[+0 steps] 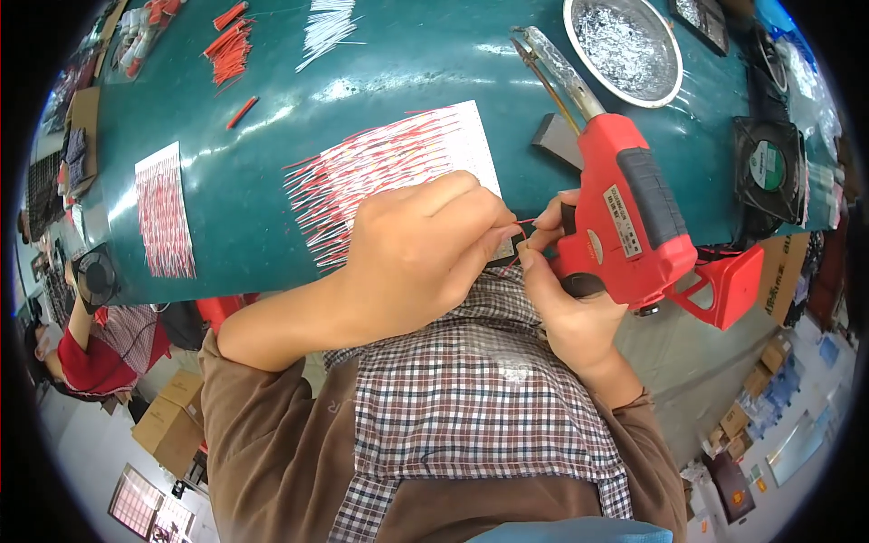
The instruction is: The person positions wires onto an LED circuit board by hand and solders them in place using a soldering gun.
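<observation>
My left hand (412,240) is closed in a pinch on a thin red wire (527,221), just off the table's near edge. Across from it, my right hand (572,312) has its fingers curled at the trigger side of a red soldering gun (608,217), and its thumb and fingertips come close to the same wire. Whether they also grip the wire, I cannot tell. The gun's metal tip points away from me over the table. Under and beyond my left hand lies a white sheet (482,145) covered with rows of red and white wires (389,163).
A second wire-covered sheet (165,213) lies at left. Red wires (231,54) and white wires (328,32) are piled at the back. A metal bowl (671,81) with silvery residue stands back right, a small fan (769,167) at right. Another person (104,348) sits far left.
</observation>
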`<state>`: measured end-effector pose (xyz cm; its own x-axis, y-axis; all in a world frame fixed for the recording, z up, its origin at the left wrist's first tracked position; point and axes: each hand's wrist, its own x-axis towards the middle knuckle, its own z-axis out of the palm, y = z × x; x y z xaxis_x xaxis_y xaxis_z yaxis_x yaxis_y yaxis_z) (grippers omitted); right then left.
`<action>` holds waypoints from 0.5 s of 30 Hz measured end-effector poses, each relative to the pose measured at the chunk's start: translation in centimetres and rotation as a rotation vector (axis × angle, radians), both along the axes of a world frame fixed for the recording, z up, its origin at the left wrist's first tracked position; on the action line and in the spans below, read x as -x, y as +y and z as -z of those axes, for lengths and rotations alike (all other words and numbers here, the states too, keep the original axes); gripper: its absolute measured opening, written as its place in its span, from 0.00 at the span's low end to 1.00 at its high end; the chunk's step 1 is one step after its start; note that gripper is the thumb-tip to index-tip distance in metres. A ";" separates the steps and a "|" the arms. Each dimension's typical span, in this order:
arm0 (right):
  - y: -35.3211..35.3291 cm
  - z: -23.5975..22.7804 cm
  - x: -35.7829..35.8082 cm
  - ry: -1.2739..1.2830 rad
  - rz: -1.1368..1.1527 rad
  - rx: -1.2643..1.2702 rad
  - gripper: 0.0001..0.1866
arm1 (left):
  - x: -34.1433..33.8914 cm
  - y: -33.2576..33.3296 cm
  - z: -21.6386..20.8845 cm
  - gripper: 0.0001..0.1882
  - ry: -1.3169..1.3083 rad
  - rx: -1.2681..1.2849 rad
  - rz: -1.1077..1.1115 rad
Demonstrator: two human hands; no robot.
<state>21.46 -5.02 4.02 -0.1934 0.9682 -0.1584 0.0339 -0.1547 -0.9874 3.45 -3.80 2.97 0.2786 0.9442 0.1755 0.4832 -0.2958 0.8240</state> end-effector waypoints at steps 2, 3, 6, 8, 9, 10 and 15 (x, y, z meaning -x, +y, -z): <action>0.2 -0.2 0.1 0.018 0.007 0.012 0.29 | 0.0 0.1 0.0 0.08 0.011 -0.070 -0.024; 0.3 -0.3 0.2 0.016 0.008 0.010 0.29 | 0.0 0.1 0.0 0.08 0.014 -0.069 -0.026; 0.5 -0.3 0.3 -0.024 -0.012 -0.011 0.28 | 0.5 0.8 -0.3 0.06 0.033 -0.139 -0.036; 0.4 -0.2 0.3 -0.065 -0.026 -0.027 0.28 | 1.6 2.1 -0.4 0.03 0.062 -0.226 -0.264; 0.2 -0.1 0.3 -0.018 0.022 0.028 0.28 | 1.7 2.3 -0.4 0.03 0.062 -0.225 -0.262; 0.1 -0.1 0.3 0.031 0.065 0.085 0.28 | 1.8 2.1 -0.7 0.02 -0.050 -0.069 -0.214; 0.3 1.2 0.1 0.174 0.127 -0.032 0.31 | 0.4 0.2 -1.3 0.05 -0.690 0.868 -0.005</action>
<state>21.39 -4.67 2.81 -0.0910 0.9906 -0.1017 -0.1558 -0.1150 -0.9811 3.01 -3.60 4.28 0.3718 0.8227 -0.4301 -0.1597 0.5131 0.8434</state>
